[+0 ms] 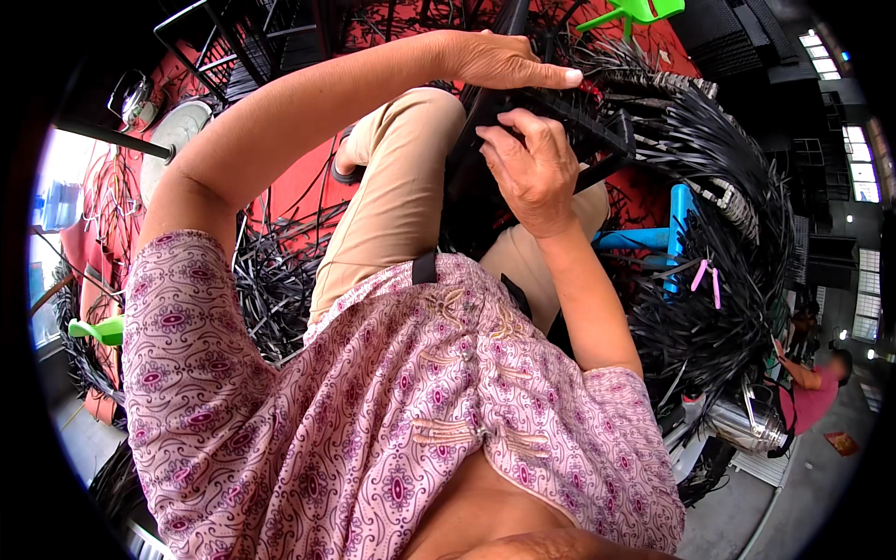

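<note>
A dark black frame (464, 191) stands between my knees, partly covered by my arms and legs. My left hand (509, 62) reaches across from the left and is bent over its top part, thumb stretched to the right. The other left fingers curl down out of sight on the far side. Near that thumb tip a small red thing shows, too small to name. Closer to me, my right hand (537, 173) is raised beside the frame, fingers bent and apart. Nothing can be made out between them against the black behind.
A large heap of black strips (709, 140) curves along my right, with a blue pipe-like piece (679, 224) and pink-handled tool (707, 280) by it. More strips (280, 280) lie at left on red flooring. A metal kettle (138, 101) stands far left; a person (812, 397) is at far right.
</note>
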Available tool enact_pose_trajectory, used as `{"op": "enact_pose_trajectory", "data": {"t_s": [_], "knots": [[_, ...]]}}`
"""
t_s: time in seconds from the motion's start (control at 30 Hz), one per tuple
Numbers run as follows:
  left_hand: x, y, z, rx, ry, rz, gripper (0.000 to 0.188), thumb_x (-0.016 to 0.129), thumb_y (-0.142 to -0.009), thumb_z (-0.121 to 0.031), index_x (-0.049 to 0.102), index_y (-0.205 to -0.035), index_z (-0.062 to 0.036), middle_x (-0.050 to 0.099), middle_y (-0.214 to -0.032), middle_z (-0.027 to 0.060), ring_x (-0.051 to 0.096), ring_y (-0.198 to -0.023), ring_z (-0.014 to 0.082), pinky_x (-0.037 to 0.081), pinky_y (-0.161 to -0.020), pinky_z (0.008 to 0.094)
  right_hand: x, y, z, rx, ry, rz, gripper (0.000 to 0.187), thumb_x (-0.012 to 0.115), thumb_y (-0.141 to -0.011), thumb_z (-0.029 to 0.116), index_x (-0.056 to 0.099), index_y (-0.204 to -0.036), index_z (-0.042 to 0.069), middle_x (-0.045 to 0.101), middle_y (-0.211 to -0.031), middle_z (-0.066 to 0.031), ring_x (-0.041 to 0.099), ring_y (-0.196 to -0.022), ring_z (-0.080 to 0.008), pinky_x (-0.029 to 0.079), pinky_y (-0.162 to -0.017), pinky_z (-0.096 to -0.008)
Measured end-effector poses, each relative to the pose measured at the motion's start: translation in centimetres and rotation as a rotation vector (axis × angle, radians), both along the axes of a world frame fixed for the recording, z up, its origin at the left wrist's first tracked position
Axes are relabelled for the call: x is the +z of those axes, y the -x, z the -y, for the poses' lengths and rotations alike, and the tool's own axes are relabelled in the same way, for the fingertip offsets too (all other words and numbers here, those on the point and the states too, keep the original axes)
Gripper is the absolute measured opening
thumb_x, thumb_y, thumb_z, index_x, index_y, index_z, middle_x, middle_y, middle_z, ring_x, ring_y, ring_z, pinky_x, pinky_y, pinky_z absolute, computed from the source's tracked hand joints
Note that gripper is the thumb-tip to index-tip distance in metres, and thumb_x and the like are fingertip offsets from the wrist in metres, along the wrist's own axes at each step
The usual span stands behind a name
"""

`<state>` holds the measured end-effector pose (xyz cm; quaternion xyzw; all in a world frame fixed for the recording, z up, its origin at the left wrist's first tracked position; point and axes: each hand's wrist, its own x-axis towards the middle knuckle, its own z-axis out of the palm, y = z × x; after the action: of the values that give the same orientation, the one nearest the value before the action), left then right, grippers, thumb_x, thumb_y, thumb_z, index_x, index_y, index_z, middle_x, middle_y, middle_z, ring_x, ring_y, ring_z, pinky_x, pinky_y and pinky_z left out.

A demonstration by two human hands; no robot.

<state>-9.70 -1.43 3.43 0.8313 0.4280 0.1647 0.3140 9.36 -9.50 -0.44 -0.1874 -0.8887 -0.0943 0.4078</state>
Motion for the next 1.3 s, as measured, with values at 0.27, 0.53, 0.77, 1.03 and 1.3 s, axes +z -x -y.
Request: {"op": "enact_pose_trajectory", "data": {"t_s": [0.27, 0.53, 0.77, 1.03, 1.3], "knots": [[0.8, 0.6, 0.5, -0.058, 0.21, 0.21, 0.08, 0.033, -0.107, -0.062, 0.052, -0.141, 0.0071, 0.065, -0.117, 0.0157, 0.06, -0.114, 0.0251, 0.045, -0.105, 0.0355, 5.0, 0.8, -2.4, 0.138, -0.087, -0.009, 0.012, 0.078, -0.086, 0.01, 0.074, -0.097, 0.006, 0.069, -0.087, -0.0068, 0.068, -0.075, -0.0241, 0.056, -0.066, -0.0359], [-1.6, 0.9, 0.2, 0.262, 0.352, 1.092, 0.035, 0.064, -0.103, -0.025, 0.06, -0.13, -0.0029, 0.067, -0.107, 0.0009, 0.06, -0.089, 0.0081, 0.049, -0.081, 0.0247, 6.9, 0.0, -8.7, -0.108, 0.994, -0.224, 0.025, 0.074, -0.091, 0.024, 0.075, -0.083, 0.0, 0.074, -0.074, -0.009, 0.071, -0.066, -0.0129, 0.056, -0.063, -0.0273], [-1.9, 1.5, 5.0, 0.142, -0.914, 0.175, 0.035, 0.079, -0.084, -0.024, 0.072, -0.116, -0.0116, 0.065, -0.112, 0.0042, 0.059, -0.107, 0.0271, 0.045, -0.096, 0.0392, 6.3, 0.1, -12.0, -0.107, 1.329, 0.009, 0.024, 0.073, -0.091, 0.027, 0.075, -0.082, 0.005, 0.073, -0.078, -0.0035, 0.068, -0.07, -0.0124, 0.053, -0.064, -0.0258], [0.1, 1.3, 4.7, 0.033, -1.013, -0.116, 0.038, 0.078, -0.084, -0.03, 0.073, -0.116, -0.012, 0.062, -0.116, 0.0019, 0.056, -0.111, 0.024, 0.042, -0.101, 0.0406, 4.9, 0.3, -15.1, 0.018, 1.825, 0.049, 0.01, 0.07, -0.091, 0.015, 0.075, -0.093, 0.006, 0.074, -0.088, -0.0011, 0.069, -0.077, -0.0111, 0.057, -0.073, -0.0259], [1.7, 1.5, 4.0, -0.083, -0.88, -0.104, 0.033, 0.075, -0.087, -0.033, 0.074, -0.107, -0.0071, 0.063, -0.113, 0.0069, 0.055, -0.121, 0.0257, 0.038, -0.107, 0.0424, 3.4, 1.5, -15.1, -0.171, 1.731, 0.319, 0.015, 0.061, -0.092, 0.013, 0.073, -0.094, 0.005, 0.071, -0.083, -0.0073, 0.067, -0.067, -0.0138, 0.056, -0.063, -0.0302]]}}
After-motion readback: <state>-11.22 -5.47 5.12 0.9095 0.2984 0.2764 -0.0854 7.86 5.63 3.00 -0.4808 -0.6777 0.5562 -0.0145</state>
